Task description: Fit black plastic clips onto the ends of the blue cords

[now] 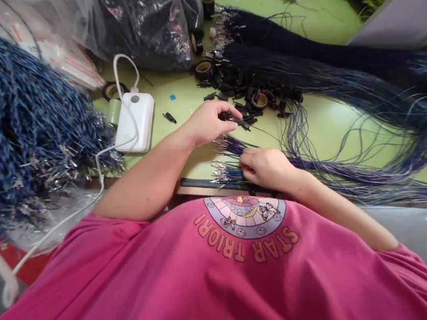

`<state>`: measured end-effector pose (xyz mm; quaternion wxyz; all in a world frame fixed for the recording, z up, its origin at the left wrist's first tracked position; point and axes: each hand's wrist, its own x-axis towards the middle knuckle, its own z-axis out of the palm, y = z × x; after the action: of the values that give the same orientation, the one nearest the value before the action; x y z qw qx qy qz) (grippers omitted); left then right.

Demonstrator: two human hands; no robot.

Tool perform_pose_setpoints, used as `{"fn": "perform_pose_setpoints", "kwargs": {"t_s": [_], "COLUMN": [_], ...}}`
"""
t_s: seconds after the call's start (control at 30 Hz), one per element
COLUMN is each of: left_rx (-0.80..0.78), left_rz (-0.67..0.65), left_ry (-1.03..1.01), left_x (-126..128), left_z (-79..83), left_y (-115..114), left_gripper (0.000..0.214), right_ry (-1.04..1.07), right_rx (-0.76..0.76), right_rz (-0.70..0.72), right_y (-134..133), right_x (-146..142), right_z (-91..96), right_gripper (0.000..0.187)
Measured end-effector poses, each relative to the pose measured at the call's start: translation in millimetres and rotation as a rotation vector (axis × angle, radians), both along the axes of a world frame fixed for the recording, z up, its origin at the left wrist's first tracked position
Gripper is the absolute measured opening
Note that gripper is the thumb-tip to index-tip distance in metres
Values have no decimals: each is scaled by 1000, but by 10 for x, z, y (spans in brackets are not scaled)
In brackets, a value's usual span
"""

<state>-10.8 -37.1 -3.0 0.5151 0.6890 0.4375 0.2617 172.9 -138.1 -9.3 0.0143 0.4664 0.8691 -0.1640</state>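
My left hand (211,122) reaches to the near edge of a pile of small black plastic connector housings (233,78). Its thumb and fingers are curled together, and a black connector housing (225,114) shows between them. Closer to my body, my right hand (266,167) is closed over a bundle of thin blue and purple wires (326,168). Silvery crimped terminals (221,171) stick out to the left of its fingers. The fingertips of this hand are partly hidden.
A white power bank (141,119) with a white cable lies left of my left arm. Twisted blue wires (19,115) heap up at far left. Rolls of tape (203,69), a plastic bag (144,24) and dark wire bundles (301,47) lie at the back. A loose connector (169,117) lies apart.
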Motion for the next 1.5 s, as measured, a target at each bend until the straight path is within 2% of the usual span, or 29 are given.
{"fn": "perform_pose_setpoints", "kwargs": {"t_s": [0.17,0.27,0.33,0.4,0.57,0.67,0.9,1.17,1.5], "left_rx": [-18,-55,-78,-112,-269,-346,-411,-359,-328], "left_rz": [-21,-43,-55,-76,-106,-92,-80,-77,-71], "left_ry": [-35,-34,-29,-43,-133,-185,-226,-183,-132], "left_x": [-3,-9,-14,-18,-10,10,38,24,16], "left_z": [32,48,50,44,25,23,22,-27,-39], "left_y": [-8,-14,-19,-25,-51,-63,-70,-60,-53], "left_gripper": [22,22,23,24,24,23,21,26,29], "right_ry": [316,445,504,545,724,798,854,730,689], "right_rx": [-163,-248,-251,-210,-79,-57,-58,26,-54], "right_rz": [-177,-177,-160,-209,-596,-714,-772,-718,-702], "right_y": [21,12,0,-5,38,67,76,71,84], "right_x": [92,74,49,39,117,161,176,171,173], "right_z": [62,86,103,128,171,150,105,121,163], "right_gripper": [5,17,20,14,10,12,13,23,27]}}
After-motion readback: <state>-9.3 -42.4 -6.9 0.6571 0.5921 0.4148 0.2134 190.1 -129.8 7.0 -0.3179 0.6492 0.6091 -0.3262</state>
